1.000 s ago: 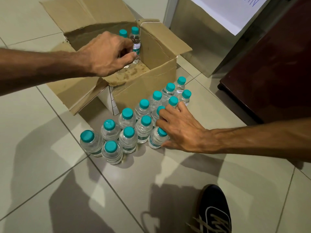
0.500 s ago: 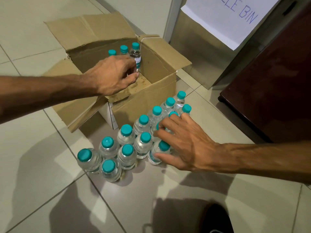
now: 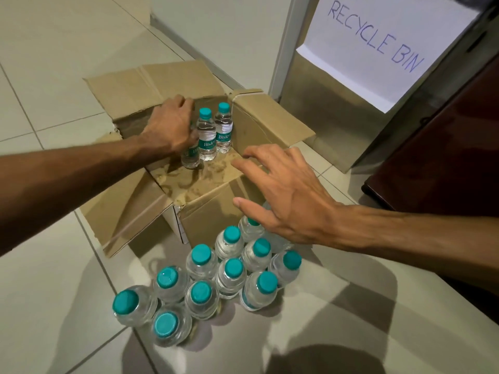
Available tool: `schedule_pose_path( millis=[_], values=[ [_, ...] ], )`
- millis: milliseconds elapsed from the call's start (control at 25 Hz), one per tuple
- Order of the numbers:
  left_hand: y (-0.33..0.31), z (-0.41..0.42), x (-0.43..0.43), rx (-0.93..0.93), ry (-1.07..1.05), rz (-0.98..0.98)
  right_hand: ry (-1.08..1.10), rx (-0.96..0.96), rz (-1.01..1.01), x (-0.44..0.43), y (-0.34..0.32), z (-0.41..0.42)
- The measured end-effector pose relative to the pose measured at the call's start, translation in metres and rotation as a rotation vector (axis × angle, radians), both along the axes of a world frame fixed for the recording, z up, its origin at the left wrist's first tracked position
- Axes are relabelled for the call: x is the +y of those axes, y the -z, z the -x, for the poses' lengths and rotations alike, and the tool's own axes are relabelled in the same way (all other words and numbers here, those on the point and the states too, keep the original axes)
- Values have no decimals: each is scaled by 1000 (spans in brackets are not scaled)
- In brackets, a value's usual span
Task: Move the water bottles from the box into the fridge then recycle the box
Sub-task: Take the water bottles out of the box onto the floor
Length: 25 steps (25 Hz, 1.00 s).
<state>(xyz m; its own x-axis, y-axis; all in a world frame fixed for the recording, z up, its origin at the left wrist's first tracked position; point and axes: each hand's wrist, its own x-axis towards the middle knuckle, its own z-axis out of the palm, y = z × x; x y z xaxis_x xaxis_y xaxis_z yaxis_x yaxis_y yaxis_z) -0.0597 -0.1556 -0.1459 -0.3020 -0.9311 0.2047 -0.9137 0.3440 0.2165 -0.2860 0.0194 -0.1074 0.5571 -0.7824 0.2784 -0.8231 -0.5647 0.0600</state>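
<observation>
There, the left hand (image 3: 170, 125) curled round a bottle (image 3: 190, 157) inside the box (image 3: 210, 217). The right hand (image 3: 286, 195) hovered, fingers spread wide, above its near wall, holding nothing.

Pale glossy floor tiles (image 3: 67, 292) carry hard shadows. A light wall (image 3: 229, 28) rises behind. At the right stand a steel bin (image 3: 324, 109) with a handwritten paper sign (image 3: 378, 63) and a dark wooden cabinet (image 3: 445, 157).
</observation>
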Motion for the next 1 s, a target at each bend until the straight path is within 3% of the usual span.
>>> schedule_pose_path(
  millis=[160,560,800,1000],
  values=[
    [14,-6,-22,-1,-57,-146,-9,22,16,-16,7,-6],
    [17,4,-20,-39,-35,-210,-28,21,4,-25,14,-10],
    [-16,5,9,100,75,-44,11,-59,-57,-27,0,-9],
    [-74,16,49,274,230,152,88,-265,-198,-28,-28,-4]
  ],
)
